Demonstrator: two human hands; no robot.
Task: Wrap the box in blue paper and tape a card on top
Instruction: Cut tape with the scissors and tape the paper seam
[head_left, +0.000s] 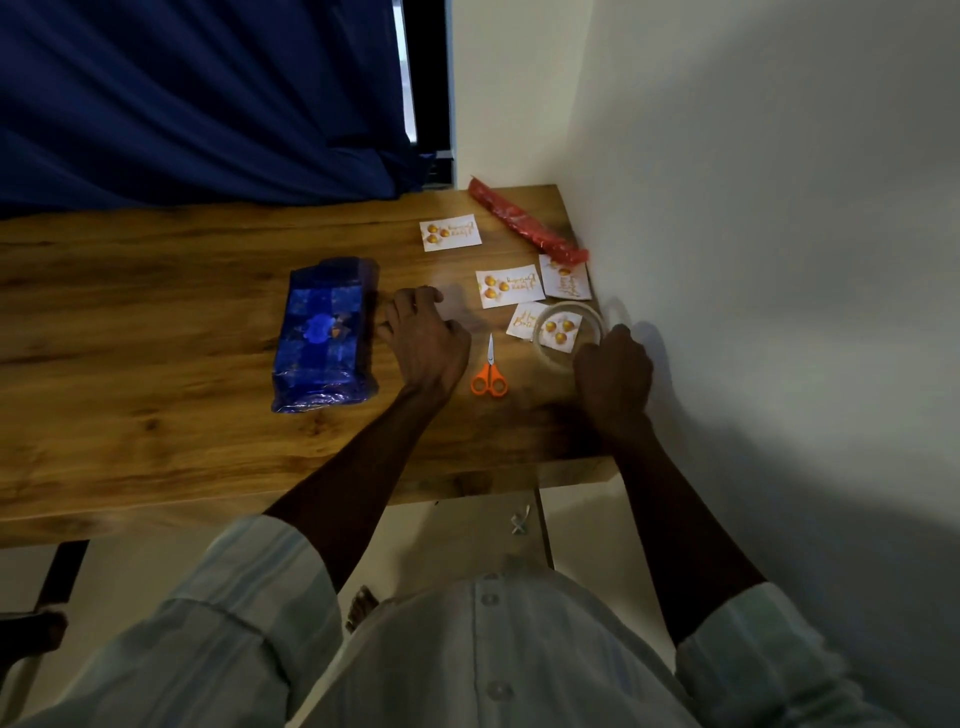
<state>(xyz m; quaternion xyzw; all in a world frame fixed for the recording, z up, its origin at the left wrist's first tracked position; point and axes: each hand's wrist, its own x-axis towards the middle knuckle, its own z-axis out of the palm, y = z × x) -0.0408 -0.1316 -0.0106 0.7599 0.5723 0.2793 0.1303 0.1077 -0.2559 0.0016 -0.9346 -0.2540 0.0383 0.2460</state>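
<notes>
Wooden table (156, 322) fills the middle of the view, pushed into a corner where a pale wall (753, 208) meets a dark blue curtain (197, 98).

On the table, left of centre, lies the box (324, 338), already covered in shiny blue paper whose ends look crumpled and loosely folded. It lies flat, its long side running away from the person.

Just right of the box, the left hand (423, 340) rests on the wood, palm down, fingers spread and lightly bent, holding nothing and not touching the box. The right hand (613, 371) is near the wall, its fingers curled round the near rim of a clear roll of tape (571, 332). The two hands are well apart, with small orange-handled scissors (489, 371) lying between them, blades closed and pointing away.

Four white cards with orange print lie near the corner. One card (540, 325) sits partly under the tape roll and shows through it. A second card (509, 286) lies just beyond it, a third card (565, 278) is beside the wall, and a fourth card (450, 232) lies farther back, apart from the rest. A red roll of paper (524, 221) lies slanted at the back corner, its near end touching the third card.

Pale striped sleeves (249, 597) are pushed up both forearms, and the floor shows below the table edge.
</notes>
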